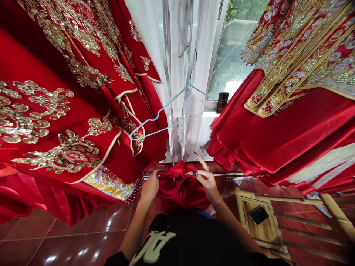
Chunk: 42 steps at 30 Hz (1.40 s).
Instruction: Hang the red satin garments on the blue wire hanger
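Bunched red satin cloth (179,188) sits close to the body between both hands. The left hand (149,189) clutches its left edge; the right hand (207,181) touches its right side, fingers loosely spread. Just to the right, a bamboo stool (266,231) carries a black phone (259,214). Beyond, a pale blue wire hanger (172,125) hangs before white curtains (194,37).
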Tool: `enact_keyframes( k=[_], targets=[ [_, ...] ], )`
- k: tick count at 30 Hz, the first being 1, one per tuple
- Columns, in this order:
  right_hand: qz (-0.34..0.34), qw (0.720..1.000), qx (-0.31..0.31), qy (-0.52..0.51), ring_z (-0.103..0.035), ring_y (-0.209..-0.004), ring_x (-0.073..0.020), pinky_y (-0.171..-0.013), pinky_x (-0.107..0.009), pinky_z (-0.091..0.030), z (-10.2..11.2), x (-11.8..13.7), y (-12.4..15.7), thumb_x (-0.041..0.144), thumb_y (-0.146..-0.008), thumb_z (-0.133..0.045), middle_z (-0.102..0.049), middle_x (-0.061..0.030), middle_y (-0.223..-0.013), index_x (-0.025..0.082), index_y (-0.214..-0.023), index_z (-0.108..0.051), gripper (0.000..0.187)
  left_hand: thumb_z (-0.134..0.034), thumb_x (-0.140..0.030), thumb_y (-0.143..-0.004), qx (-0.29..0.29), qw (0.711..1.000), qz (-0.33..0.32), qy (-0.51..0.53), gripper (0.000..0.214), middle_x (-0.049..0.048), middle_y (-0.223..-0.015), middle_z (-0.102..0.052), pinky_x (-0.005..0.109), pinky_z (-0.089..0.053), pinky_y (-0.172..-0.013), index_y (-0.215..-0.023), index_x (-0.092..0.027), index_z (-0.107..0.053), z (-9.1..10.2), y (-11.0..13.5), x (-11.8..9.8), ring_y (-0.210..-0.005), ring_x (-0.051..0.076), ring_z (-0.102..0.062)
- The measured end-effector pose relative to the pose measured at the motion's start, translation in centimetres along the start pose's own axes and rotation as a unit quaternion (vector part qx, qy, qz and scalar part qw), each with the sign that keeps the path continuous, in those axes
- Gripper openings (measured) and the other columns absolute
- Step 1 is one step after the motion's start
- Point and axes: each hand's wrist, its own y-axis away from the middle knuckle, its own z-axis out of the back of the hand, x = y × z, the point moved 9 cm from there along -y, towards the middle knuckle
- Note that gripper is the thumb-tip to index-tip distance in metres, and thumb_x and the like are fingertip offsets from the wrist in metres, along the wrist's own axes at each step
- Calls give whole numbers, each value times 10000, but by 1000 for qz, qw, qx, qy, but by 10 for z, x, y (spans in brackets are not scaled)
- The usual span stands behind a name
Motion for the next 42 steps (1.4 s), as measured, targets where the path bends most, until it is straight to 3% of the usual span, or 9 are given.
enact_keyframes(
  k=[2, 4, 9, 17, 22, 26, 31, 36, 42],
  targets=[
    [26, 999, -8, 31, -430, -1426, -324, -1211, -560, -253, 1, 8, -4, 483, -886, -621, -701, -68, -1293, 300, -746, -810, 299, -584, -190, -819, -63, 994, -75, -42, 267, 162, -1165, -687, 475, -447, -1039, -1075, -182, -659, 9, 8, -16, -1099, 333, -662],
    [48, 997, -6, 53, -444, -1413, -323, -1199, -562, -275, -1, 17, -9, 465, -888, -624, -693, -65, -1314, 301, -725, -805, 294, -586, -209, -838, -9, 983, -182, 16, 263, 153, -1210, -675, 463, -398, -1102, -1079, -197, -691, -13, 21, -50, -1195, 330, -612],
    [87, 994, 7, 59, -519, -1342, -320, -1142, -533, -365, -1, 34, -20, 453, -897, -616, -679, -75, -1348, 273, -672, -777, 330, -659, -281, -824, 134, 942, -267, 151, 67, 49, -877, -680, 332, -496, -858, -835, -218, -677, -69, 35, -112, -870, 231, -636],
    [152, 986, -18, 62, -656, -1050, -269, -986, -458, -471, 7, 64, -21, 339, -924, -604, -760, -91, -1119, 260, -697, -773, 294, -670, -300, -842, 8, 941, -286, 183, 205, 37, -715, -632, 307, -448, -753, -647, -237, -661, -42, 33, -123, -725, 200, -569],
    [140, 964, -203, 104, -608, -748, -200, -711, -344, -484, 75, 65, -23, 347, -925, -591, -664, -46, -751, 228, -652, -712, 321, -780, -475, -738, 54, 924, -167, 339, 355, 23, -622, -589, 284, -463, -643, -610, -188, -615, -32, 39, -79, -636, 161, -544],
    [138, 942, -235, 195, -566, -745, -194, -708, -343, -462, 121, 53, -24, 392, -870, -651, -615, -40, -764, 220, -667, -724, 275, -772, -515, -743, 125, 882, 5, 454, 358, 0, -691, -621, 212, -293, -384, -912, -205, -712, -5, 47, -33, -412, 54, -332],
    [113, 966, -175, 151, -510, -604, -161, -578, -304, -419, 113, 29, -24, 451, -889, -627, -553, -5, -621, 217, -621, -720, 368, -686, -474, -823, 44, 926, -62, 369, 508, 93, -1054, -707, 262, -513, -505, -1260, -218, -645, 55, 24, -23, -645, 166, -668],
    [139, 976, -135, 104, -553, -647, -164, -606, -304, -442, 74, 61, -26, 420, -913, -622, -597, -11, -638, 216, -605, -714, 381, -615, -335, -846, 167, 982, -16, 82, 261, 80, -1080, -720, 370, -556, -920, -1063, -203, -674, -35, -8, 40, -992, 222, -705],
    [195, 966, -130, 104, -592, -690, -160, -637, -308, -467, 66, 110, -36, 373, -906, -661, -667, -13, -711, 235, -766, -802, 241, -656, -362, -944, 251, 964, 91, 7, 291, 80, -1119, -680, 412, -584, -867, -1135, -143, -652, -126, 29, 130, -986, 209, -671]
  ],
)
